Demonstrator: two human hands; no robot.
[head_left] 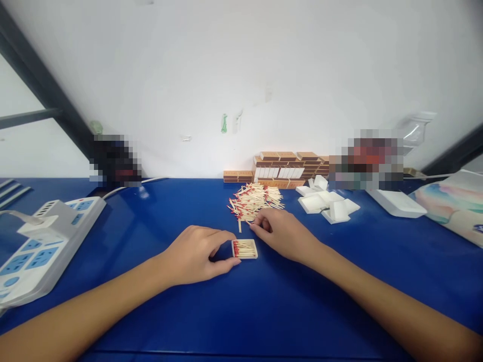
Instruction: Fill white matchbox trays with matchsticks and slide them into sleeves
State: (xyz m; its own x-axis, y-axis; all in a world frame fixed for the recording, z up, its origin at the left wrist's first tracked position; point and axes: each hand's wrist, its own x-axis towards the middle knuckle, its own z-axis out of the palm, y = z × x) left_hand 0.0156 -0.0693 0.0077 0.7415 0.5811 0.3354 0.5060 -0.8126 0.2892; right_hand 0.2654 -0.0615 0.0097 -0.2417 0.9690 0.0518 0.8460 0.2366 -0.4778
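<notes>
My left hand [202, 254] grips a small white matchbox tray [257, 249] by its left end, thumb at the near side and fingers at the far side. Inside the tray lie several matches [246, 248], their red heads toward my left hand. Just beyond, a loose heap of red-tipped matches [253, 201] is spread on the blue table [241, 317]. At the heap's near edge my right hand [281, 231] is closed in a pinch, with a match at its fingertips. One match [240, 225] sticks out toward the tray.
Brown matchboxes [287, 163] are stacked against the wall. To the right of the heap lie white empty trays [326, 201] and a larger white box [398, 202]. A power strip [49, 251] with a plugged-in adapter is at the left. A colourful package [453, 201] lies far right.
</notes>
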